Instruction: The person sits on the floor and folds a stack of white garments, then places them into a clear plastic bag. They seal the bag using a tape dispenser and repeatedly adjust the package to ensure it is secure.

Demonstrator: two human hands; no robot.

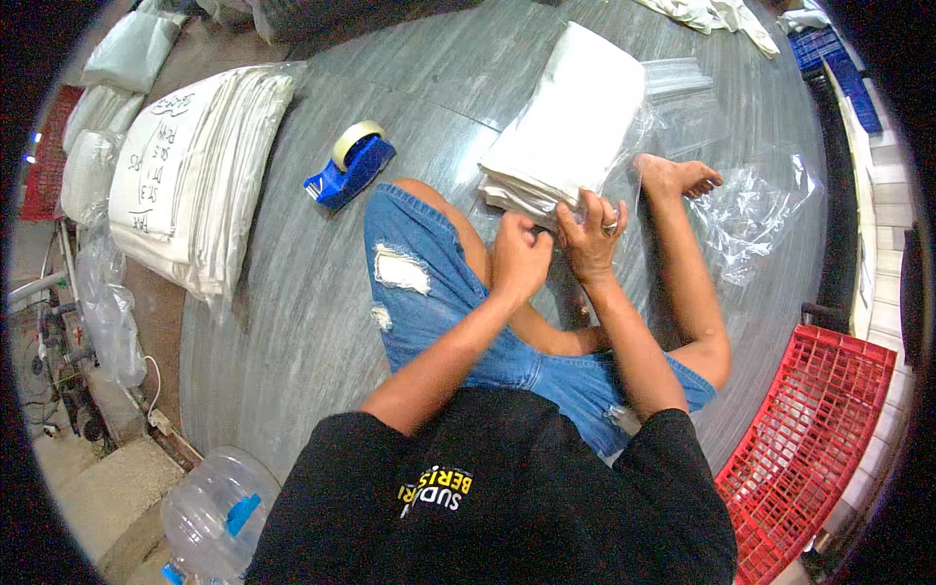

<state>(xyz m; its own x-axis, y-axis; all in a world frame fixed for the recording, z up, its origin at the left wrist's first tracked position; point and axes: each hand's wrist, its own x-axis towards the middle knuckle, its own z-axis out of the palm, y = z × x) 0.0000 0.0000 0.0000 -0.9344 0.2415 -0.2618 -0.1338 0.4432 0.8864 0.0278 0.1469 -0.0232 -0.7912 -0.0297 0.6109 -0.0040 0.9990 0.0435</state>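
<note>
White cloth stack (pixel 570 112); left hand (pixel 522 258), right hand (pixel 595 244) at edge; grip partly hidden, unclear.

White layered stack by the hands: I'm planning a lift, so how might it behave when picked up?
The white stack is probably floppy, as its near edge shows soft, wavy folds. Its many uneven layers could slip apart. Being thickly piled, it may feel fairly heavy.
</note>
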